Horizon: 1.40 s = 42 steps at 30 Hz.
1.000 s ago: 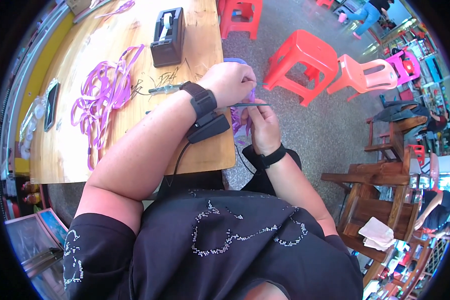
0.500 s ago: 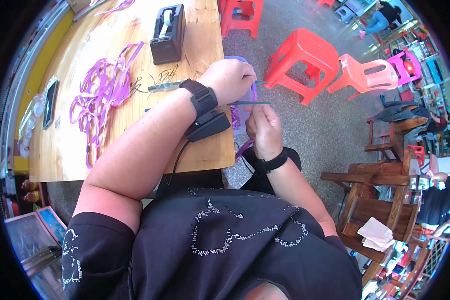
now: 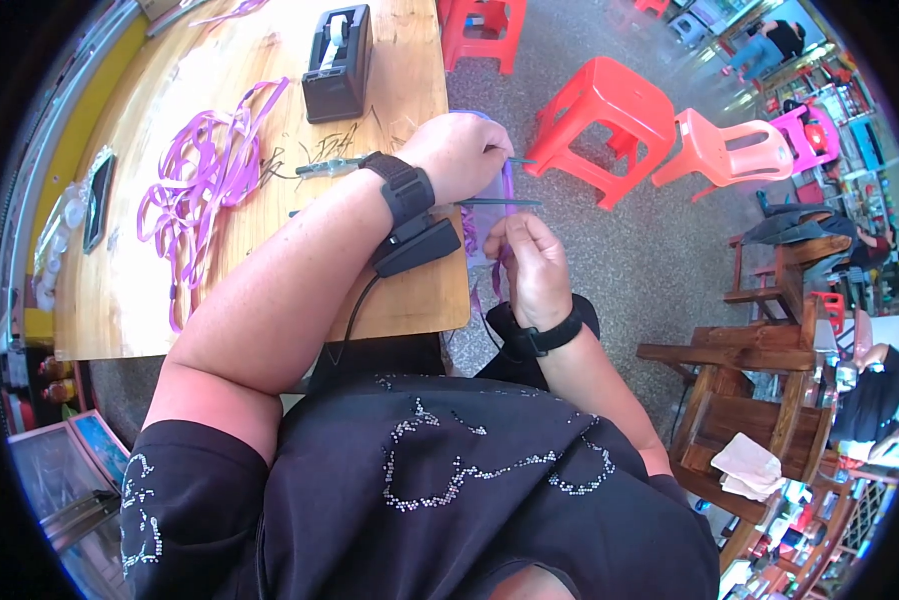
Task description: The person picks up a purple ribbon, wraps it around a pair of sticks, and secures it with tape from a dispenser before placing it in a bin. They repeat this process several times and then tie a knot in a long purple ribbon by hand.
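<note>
My left hand (image 3: 460, 157) is closed beyond the table's right edge, its fingertips at a strip of purple ribbon (image 3: 510, 184). Two thin dark rods jut out past the edge. The upper rod (image 3: 521, 161) ends by my left fingertips; the lower rod (image 3: 498, 203) passes between my hands. Nearer to me, my right hand (image 3: 540, 268) pinches the purple ribbon, and some of it hangs below the fingers. More purple ribbon (image 3: 470, 232) lies in a translucent container beside the table, mostly hidden by my left hand and wrist.
On the wooden table (image 3: 400, 315) lie a loose heap of purple ribbon (image 3: 205, 175) and a phone (image 3: 99, 203). A black tape dispenser (image 3: 336, 85) stands farther back. Red stools (image 3: 610, 110), a pink chair (image 3: 735, 145) and a wooden chair (image 3: 745, 400) stand to the right.
My right hand has drawn back from the lower rod, toward me, and turned slightly, with ribbon in its fingers. My left hand has hardly moved.
</note>
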Motion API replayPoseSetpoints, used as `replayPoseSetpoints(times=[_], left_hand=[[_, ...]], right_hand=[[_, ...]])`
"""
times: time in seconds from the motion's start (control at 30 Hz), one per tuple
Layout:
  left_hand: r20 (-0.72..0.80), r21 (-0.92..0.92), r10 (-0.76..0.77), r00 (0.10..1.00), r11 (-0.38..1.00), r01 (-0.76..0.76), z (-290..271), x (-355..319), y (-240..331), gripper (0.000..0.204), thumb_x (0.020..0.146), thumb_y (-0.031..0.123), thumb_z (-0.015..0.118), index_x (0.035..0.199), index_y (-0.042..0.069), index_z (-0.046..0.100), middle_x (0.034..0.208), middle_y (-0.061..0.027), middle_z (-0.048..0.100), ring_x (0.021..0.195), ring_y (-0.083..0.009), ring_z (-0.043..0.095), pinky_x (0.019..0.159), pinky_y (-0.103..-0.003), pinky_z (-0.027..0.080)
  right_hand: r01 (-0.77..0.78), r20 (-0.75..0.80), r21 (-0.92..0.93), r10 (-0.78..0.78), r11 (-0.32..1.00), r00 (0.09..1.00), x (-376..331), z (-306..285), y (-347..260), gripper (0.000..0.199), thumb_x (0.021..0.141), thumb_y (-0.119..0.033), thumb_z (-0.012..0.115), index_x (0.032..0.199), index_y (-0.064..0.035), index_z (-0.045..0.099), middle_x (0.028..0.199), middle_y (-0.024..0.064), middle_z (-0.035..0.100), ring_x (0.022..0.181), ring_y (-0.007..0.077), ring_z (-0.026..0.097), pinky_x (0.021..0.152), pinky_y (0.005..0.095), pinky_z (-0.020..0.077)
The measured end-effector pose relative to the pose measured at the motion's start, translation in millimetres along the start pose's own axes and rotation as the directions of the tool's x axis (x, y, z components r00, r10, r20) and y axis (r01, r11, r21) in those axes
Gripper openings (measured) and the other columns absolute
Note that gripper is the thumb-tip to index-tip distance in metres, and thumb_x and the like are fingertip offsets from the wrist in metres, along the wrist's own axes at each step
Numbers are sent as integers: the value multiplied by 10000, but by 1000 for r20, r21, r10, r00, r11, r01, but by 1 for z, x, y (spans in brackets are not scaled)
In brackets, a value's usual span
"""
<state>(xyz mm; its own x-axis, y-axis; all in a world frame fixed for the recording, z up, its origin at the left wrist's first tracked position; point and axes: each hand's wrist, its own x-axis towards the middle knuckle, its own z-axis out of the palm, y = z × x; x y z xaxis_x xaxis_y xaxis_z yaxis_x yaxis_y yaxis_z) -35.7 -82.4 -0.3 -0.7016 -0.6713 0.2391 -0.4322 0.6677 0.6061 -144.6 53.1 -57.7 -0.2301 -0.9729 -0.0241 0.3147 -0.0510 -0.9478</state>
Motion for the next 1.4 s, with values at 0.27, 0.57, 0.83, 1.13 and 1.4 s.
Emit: replayPoseSetpoints(times=[0.27, 0.57, 0.83, 1.13, 1.4], left_hand=[[-7, -23, -3, 1000, 1000, 3, 0, 1, 1, 175, 810, 143, 534, 910, 58, 651, 838, -143, 650, 795, -291, 632, 714, -350, 502], [-44, -176, 269, 962, 946, -273, -11, -5, 7, 212, 680, 62, 659, 892, 53, 671, 826, -82, 629, 867, -243, 577, 796, -329, 457], [72, -308, 270, 960, 922, -236, -9, -9, 21, 135, 720, 89, 679, 845, 37, 676, 748, -70, 620, 705, -188, 565, 679, -289, 461], [81, -759, -334, 939, 590, 275, -12, -1, 14, 147, 846, 192, 626, 892, 69, 692, 665, 57, 517, 570, -25, 417, 530, -171, 354], [74, -781, -290, 954, 578, 236, -9, 1, 9, 172, 848, 214, 628, 912, 65, 686, 664, 59, 515, 575, -22, 420, 514, -166, 349]], right_hand=[[34, 46, -62, -32, 997, 998, -5, -5, -13, 203, 909, -145, 477, 822, -7, 597, 793, 74, 602, 741, 126, 508, 716, 262, 369], [93, 106, 40, -97, 995, 990, -13, 5, -66, 202, 905, -117, 471, 775, 4, 569, 736, 96, 580, 717, 169, 548, 703, 283, 419], [49, 149, 55, -56, 997, 987, 2, 5, -111, 247, 920, -195, 443, 803, 3, 533, 743, 108, 559, 648, 168, 511, 693, 278, 424], [76, -226, -50, -85, 996, 970, 47, -62, -82, 253, 880, -167, 521, 1072, -12, 577, 871, 50, 608, 768, 129, 559, 714, 247, 417], [170, 118, -519, -127, 838, 985, 52, 0, -68, 145, 827, -83, 609, 918, 18, 660, 817, 17, 636, 741, 64, 551, 668, 204, 423]])
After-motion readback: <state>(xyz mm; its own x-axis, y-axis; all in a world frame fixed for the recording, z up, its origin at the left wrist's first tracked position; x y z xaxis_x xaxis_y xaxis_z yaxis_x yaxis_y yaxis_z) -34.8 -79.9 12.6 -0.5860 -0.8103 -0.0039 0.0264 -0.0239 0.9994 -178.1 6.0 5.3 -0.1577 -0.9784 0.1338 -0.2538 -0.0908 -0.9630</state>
